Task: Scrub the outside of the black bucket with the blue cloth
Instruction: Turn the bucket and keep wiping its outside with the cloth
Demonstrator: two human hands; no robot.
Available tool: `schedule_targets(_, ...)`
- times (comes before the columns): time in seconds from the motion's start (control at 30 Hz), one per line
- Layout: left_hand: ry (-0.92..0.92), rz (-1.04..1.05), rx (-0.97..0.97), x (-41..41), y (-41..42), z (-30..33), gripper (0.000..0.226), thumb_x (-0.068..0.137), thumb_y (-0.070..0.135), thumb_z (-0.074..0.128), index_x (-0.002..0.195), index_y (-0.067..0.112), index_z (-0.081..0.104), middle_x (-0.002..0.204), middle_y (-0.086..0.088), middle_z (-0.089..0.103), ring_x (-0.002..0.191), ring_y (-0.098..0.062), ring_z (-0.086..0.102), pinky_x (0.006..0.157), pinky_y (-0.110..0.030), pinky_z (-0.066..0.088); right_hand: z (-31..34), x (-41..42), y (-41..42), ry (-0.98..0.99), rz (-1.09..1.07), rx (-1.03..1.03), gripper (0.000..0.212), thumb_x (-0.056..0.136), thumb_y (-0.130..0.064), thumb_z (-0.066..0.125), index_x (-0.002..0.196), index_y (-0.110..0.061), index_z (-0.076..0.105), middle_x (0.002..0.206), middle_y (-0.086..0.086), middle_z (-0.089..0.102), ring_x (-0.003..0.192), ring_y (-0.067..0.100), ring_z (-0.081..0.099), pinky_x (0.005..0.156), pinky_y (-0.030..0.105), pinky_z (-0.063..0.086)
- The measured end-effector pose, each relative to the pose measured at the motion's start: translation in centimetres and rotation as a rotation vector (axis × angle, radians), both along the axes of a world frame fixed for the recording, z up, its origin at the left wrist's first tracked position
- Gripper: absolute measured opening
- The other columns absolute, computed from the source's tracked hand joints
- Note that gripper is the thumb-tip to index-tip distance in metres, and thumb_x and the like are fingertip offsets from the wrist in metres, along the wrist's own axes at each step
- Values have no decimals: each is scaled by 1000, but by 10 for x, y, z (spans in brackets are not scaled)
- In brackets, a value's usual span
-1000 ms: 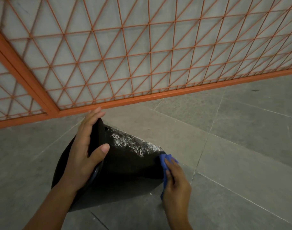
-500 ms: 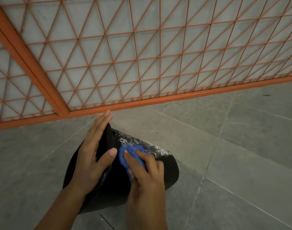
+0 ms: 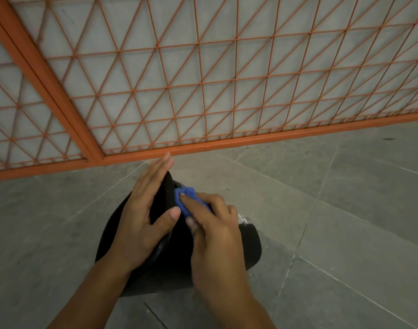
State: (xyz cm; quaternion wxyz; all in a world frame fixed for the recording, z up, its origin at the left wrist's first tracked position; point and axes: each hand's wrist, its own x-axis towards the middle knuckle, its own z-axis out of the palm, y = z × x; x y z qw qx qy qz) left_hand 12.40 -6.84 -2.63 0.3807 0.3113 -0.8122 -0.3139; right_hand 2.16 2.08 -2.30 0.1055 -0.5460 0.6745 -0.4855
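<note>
On the grey tiled floor (image 3: pixel 345 222), near the orange metal lattice fence (image 3: pixel 203 91), the round black plastic bucket (image 3: pixel 249 245) lies on its side. The left hand (image 3: pixel 141 224) steadies its rim, fingers straight across the opening and thumb hooked over the edge. The right hand (image 3: pixel 215 236) bunches the small blue cloth (image 3: pixel 186 198) under curled fingers against the wall just beside the rim. White residue (image 3: pixel 244 219) shows toward the base at right, so scrubbing looks partway done.

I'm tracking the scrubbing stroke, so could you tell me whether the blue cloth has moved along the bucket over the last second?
Yes. The blue cloth has travelled from the black bucket's base end up to its rim, beside the left hand.
</note>
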Motion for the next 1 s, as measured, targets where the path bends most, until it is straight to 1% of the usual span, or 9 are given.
schedule_targets(0.1,-15,-5,-43,-1,0,-4,86,82,71,44,144,13,33,154,3,31,145,-15,23,117,-51,22,2,-3,1,-57,-3,-18,39,85,-3,54,118,-24,60,115,-3,57,101,14,44,87,6,30)
schedule_targets(0.2,10,40,-17,-2,-2,-1,85,79,75,43,141,17,33,151,2,34,144,-15,26,118,-46,21,0,-14,-12,-47,45,32,39,92,-5,48,124,-25,55,119,-5,53,104,9,38,87,8,32)
schedule_targets(0.37,11,-9,-43,-1,2,-3,87,83,70,44,143,9,34,153,-2,33,144,-18,26,116,-55,22,-6,2,4,-12,-100,-89,38,80,-5,58,113,-22,64,113,-1,63,99,13,49,83,6,35)
schedule_targets(0.53,34,28,5,-1,1,-1,88,80,74,44,142,13,33,152,-1,33,144,-16,26,118,-47,22,-15,7,3,-3,-175,-219,39,76,-1,61,113,-13,64,118,5,64,112,21,58,93,33,49)
schedule_targets(0.7,25,-7,-38,4,2,-4,86,82,72,44,142,12,34,152,-1,34,143,-18,28,116,-48,25,-22,11,9,22,-145,-308,41,76,0,63,115,-12,63,120,6,63,115,17,57,86,38,53)
schedule_targets(0.77,25,16,-27,5,2,-3,87,81,73,44,141,11,35,151,-1,35,143,-17,29,117,-45,23,-20,2,3,-15,-157,-211,38,76,4,65,111,-11,65,117,7,65,112,19,59,88,40,53)
schedule_targets(0.83,44,24,-17,3,2,-2,87,81,73,43,141,11,35,151,-2,36,143,-18,28,117,-46,23,-22,1,9,6,-159,-140,47,66,9,73,108,-10,67,114,7,66,107,21,62,82,43,55)
schedule_targets(0.9,64,14,-5,4,2,-3,85,81,72,44,141,12,35,151,-3,36,143,-19,28,117,-48,22,-25,11,24,118,-93,-136,60,53,8,82,107,-13,66,111,7,67,101,24,64,74,42,57)
schedule_targets(1.0,80,6,35,10,-2,-5,82,81,72,45,141,17,35,152,0,35,143,-16,28,118,-40,22,-24,18,18,90,-64,-226,49,65,-1,73,110,-18,64,114,4,66,105,18,63,87,30,52)
